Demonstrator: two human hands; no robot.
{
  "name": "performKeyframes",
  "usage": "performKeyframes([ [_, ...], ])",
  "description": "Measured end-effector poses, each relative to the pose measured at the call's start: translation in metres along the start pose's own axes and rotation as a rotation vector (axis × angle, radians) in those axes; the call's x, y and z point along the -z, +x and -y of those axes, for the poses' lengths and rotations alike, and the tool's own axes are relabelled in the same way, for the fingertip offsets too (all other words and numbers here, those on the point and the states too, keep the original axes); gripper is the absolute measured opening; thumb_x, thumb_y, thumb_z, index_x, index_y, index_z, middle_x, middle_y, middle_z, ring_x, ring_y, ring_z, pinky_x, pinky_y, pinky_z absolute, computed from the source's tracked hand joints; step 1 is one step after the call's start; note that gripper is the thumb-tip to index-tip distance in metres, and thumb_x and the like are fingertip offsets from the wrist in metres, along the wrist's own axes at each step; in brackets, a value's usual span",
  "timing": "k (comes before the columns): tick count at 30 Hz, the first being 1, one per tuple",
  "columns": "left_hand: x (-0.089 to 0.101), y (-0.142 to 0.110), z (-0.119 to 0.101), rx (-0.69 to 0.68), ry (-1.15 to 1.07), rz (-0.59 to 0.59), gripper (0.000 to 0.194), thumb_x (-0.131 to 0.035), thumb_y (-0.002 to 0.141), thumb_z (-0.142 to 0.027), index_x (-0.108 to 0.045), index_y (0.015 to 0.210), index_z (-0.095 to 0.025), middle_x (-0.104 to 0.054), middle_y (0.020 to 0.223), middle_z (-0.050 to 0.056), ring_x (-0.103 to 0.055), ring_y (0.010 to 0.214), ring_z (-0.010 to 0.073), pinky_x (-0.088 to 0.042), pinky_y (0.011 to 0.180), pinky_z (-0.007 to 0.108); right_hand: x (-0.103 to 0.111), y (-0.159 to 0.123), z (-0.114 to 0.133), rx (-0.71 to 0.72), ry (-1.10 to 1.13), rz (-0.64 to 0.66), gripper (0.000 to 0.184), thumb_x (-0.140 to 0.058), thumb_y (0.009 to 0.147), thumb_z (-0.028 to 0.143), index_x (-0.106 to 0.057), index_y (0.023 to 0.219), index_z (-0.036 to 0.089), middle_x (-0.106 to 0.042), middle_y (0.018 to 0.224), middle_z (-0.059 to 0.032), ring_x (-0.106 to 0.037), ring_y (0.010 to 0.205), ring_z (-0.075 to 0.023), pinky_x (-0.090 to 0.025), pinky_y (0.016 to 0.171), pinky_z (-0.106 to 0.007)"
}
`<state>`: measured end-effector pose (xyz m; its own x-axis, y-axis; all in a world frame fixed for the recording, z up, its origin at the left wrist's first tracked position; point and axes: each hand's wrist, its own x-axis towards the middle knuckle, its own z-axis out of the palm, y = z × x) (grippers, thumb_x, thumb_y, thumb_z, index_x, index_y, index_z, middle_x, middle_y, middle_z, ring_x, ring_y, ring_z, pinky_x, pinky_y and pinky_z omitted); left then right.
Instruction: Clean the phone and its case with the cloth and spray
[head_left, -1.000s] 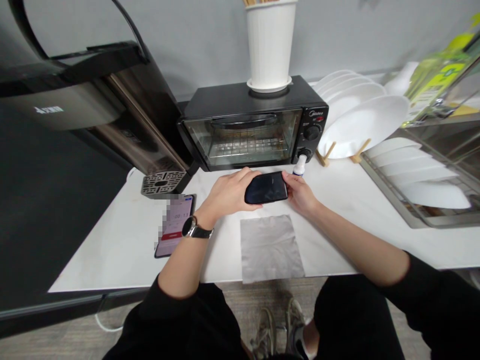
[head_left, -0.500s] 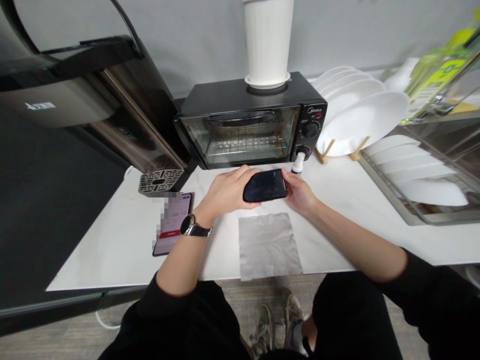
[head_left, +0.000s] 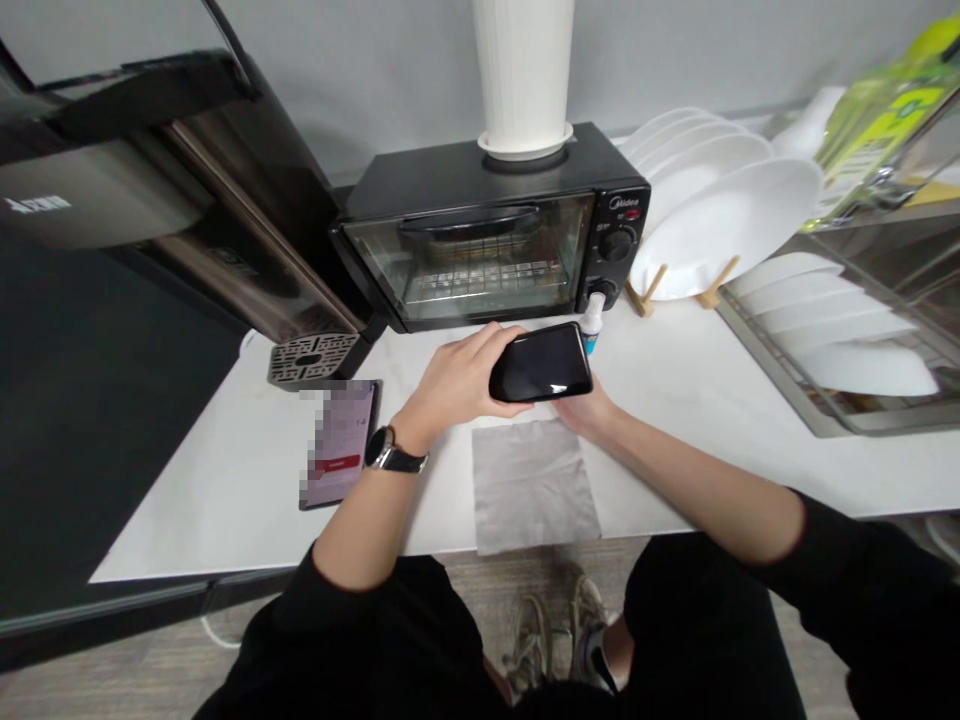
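Head view: so both bare hands are out over a white counter (head_left: 225, 500), and the main thing is a black phone (head_left: 536, 365) held up, screen facing the camera, in front of the toaster oven (head_left: 435, 178). Left hand (head_left: 459, 380) has a proper grip on it, closed around the left end, fingers over the far edge and thumb along the near one. Right hand (head_left: 589, 410) is at the phone's lower right, but its fingers are tucked out of sight behind it, so I can't tell how far open they are or whether they're gripping anything.

Just past the phone's right end stands a little spray bottle (head_left: 592, 322) with a white top and blue label, close to the oven's lower knob. Nearer the body, a gray cloth (head_left: 532, 485) lies spread out, reaching the counter's front edge. Over by the left wrist, which wears a watch (head_left: 390, 455), a second phone (head_left: 347, 432) lies face up with its screen lit, partly pixelated. Off to the right of the oven, some white plates (head_left: 727, 235) lean in a wooden rack (head_left: 716, 285).
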<state>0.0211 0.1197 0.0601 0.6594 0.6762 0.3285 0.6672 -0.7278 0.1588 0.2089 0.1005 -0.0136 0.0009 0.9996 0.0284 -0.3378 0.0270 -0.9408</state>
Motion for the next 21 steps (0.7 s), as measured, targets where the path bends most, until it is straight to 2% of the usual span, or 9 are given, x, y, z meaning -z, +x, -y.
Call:
performKeyframes([
  [4,0.003,-0.002,0.011,0.022,0.01,-0.016,0.088,-0.085,0.078,-0.057,-0.047,0.151,-0.026,-0.064,0.138,0.009,-0.068,0.124,0.0329,-0.057,0.099,0.041,0.001,0.006,0.007,-0.058,0.091,-0.017,0.052,-0.077,0.071,0.076,-0.07,0.089,0.029,-0.077,0.09,-0.003,-0.073,0.1,-0.031,-0.063,0.083,-0.047],
  [9,0.006,-0.002,0.018,0.051,0.041,0.017,0.091,-0.081,0.083,-0.056,-0.042,0.159,-0.025,-0.065,0.133,0.008,-0.07,0.117,0.0303,-0.057,0.095,0.038,0.006,0.007,0.024,-0.036,0.122,0.0,0.06,-0.074,0.074,0.084,-0.072,0.095,0.028,-0.076,0.094,-0.0033,-0.072,0.094,-0.027,-0.065,0.074,-0.041],
  [15,0.006,-0.002,0.02,0.045,0.037,0.039,0.097,-0.076,0.087,-0.055,-0.032,0.167,-0.025,-0.064,0.129,0.009,-0.069,0.114,0.0301,-0.056,0.095,0.038,0.01,0.006,0.032,0.008,0.005,0.165,0.051,-0.087,0.076,0.065,-0.076,0.111,0.03,-0.075,0.103,0.0006,-0.07,0.093,-0.0191,-0.066,0.077,-0.033],
  [21,0.005,-0.002,0.022,0.051,0.059,0.011,0.099,-0.074,0.088,-0.06,-0.031,0.169,-0.024,-0.064,0.124,0.009,-0.069,0.109,0.0287,-0.056,0.089,0.036,0.012,0.005,0.036,-0.01,0.118,0.276,0.047,-0.09,0.079,0.052,-0.077,0.116,0.028,-0.079,0.112,-0.0006,-0.075,0.097,-0.0187,-0.068,0.084,-0.033],
])
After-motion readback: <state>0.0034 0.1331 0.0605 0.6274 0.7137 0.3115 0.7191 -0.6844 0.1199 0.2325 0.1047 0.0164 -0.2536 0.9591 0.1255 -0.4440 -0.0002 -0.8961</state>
